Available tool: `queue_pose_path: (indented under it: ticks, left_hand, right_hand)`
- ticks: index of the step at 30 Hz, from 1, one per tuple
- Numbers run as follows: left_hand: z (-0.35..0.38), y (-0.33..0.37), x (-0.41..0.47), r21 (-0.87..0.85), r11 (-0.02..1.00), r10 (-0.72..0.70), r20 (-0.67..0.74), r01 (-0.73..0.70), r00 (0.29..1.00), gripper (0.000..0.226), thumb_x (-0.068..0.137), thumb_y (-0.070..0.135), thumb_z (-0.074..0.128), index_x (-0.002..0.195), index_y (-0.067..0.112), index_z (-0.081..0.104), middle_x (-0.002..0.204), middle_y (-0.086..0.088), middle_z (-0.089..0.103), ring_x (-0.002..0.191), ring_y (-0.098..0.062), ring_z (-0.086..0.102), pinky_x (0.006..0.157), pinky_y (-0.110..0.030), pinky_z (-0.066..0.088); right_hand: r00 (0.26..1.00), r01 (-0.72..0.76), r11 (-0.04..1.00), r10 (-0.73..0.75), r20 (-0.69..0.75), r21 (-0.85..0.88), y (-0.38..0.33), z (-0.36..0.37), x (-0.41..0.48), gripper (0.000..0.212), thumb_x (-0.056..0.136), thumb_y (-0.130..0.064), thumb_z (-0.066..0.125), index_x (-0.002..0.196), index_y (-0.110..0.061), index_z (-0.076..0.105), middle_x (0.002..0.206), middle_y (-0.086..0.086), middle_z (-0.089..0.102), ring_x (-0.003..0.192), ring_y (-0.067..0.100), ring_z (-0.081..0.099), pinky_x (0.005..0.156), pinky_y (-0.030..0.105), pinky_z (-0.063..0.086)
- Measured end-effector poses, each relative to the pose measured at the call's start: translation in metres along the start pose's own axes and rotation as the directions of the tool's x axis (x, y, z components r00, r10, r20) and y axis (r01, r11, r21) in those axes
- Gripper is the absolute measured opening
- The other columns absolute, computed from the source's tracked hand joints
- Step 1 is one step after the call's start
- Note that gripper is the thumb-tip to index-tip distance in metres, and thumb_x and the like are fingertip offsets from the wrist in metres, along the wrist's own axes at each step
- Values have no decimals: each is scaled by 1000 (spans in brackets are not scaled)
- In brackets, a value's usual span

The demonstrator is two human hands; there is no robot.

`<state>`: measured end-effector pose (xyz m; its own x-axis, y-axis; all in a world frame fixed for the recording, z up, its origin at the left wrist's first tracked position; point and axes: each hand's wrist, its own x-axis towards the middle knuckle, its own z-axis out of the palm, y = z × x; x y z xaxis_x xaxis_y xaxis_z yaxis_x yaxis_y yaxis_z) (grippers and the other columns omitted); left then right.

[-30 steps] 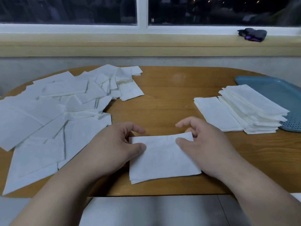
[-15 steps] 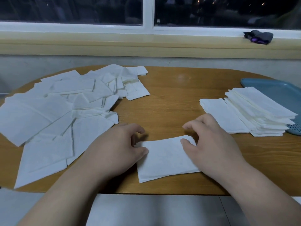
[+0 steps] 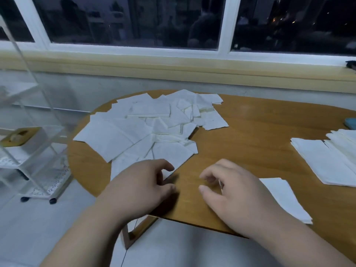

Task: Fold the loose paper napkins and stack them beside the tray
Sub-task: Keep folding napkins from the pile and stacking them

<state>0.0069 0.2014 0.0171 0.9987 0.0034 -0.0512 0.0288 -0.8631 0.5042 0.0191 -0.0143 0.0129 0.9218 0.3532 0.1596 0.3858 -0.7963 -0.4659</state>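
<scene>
**Both hands empty, mid-table**

Left hand (image 3: 140, 187) and right hand (image 3: 238, 195) are apart over the oval wooden table (image 3: 250, 132), fingers loosely curled, gripping nothing. Loose white paper napkins (image 3: 150, 128) at 11 o'clock. Single folded white napkin (image 3: 285, 199) at 3 o'clock of the right hand. Folded stack (image 3: 331, 160) at 2 o'clock, with the blue tray (image 3: 351, 123) behind it.

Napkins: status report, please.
Hands empty: left hand, right hand, fingers loosely curled. One folded napkin beside right hand, not yet on stack. Path clear.
</scene>
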Motion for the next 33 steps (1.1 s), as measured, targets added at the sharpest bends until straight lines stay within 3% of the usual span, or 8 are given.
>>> queue_pose_path:
  ticks: [3, 8, 12, 15, 20, 25, 28, 33]
  left_hand:
    - [-15, -30, -8, 13, 998, -61, -67, 62, 996, 28, 88, 43, 62, 116, 48, 58, 83, 23, 62, 72, 8, 58, 59, -19, 44]
    - [-32, -61, -10, -4, 992, -127, -125, 128, 984, 31, 91, 36, 60, 121, 44, 58, 86, 20, 63, 75, 2, 59, 59, -21, 43]
    - [-35, -72, -7, -50, 990, -138, -119, 133, 983, 29, 92, 36, 59, 119, 45, 58, 85, 19, 63, 62, 5, 57, 51, -18, 38]
    - [-36, -76, -4, -72, 991, -118, -110, 110, 987, 31, 90, 34, 60, 120, 43, 59, 86, 17, 64, 66, 1, 60, 57, -20, 43]
    - [-36, -77, -3, -90, 990, -119, -106, 109, 987, 30, 90, 35, 61, 119, 43, 59, 87, 17, 64, 70, -1, 60, 58, -21, 43]
    - [-35, -74, -3, -109, 988, -118, -111, 106, 987, 29, 91, 40, 61, 120, 43, 60, 88, 16, 64, 74, -3, 61, 61, -22, 45]
    - [-35, -69, -2, -125, 989, -101, -136, 84, 986, 28, 92, 41, 59, 120, 42, 60, 90, 17, 63, 77, 0, 59, 62, -22, 44]
    - [-25, -51, 7, -155, 987, 19, -207, -52, 978, 34, 90, 40, 59, 124, 43, 59, 109, 24, 50, 103, 1, 51, 81, -20, 42]
  right_hand:
    - [998, 15, 1000, -16, 62, 16, -35, 18, 19, 17, 91, -49, 56, 101, -37, 62, 98, -19, 54, 97, 1, 52, 85, 28, 50]
    - [988, -69, 995, 78, 136, -72, -75, 42, 57, 31, 90, -59, 51, 89, -30, 60, 89, -12, 58, 83, 8, 55, 70, 32, 51]
    - [972, -115, 974, 151, 180, -196, -90, 54, 77, 35, 91, -58, 50, 86, -24, 55, 85, -8, 59, 76, 13, 55, 55, 29, 39]
    - [961, -162, 965, 201, 190, -204, -90, 63, 84, 30, 90, -49, 52, 84, -20, 55, 81, -7, 59, 71, 13, 54, 53, 29, 38]
    - [952, -198, 969, 226, 204, -150, -85, 68, 93, 20, 92, -32, 55, 84, -14, 61, 78, -2, 63, 69, 18, 60, 56, 30, 44]
    - [965, -170, 982, 183, 187, -86, -84, 67, 94, 19, 87, -24, 55, 70, -19, 48, 64, 0, 48, 58, 18, 47, 52, 29, 36]
    - [979, -161, 987, 160, 129, -6, -79, 49, 86, 18, 81, -24, 58, 69, -12, 54, 69, 5, 59, 63, 21, 57, 57, 32, 40]
    - [988, -155, 974, 156, 10, 164, -56, -1, 58, 11, 80, -24, 68, 71, -23, 63, 63, -7, 67, 58, 9, 61, 53, 27, 45]
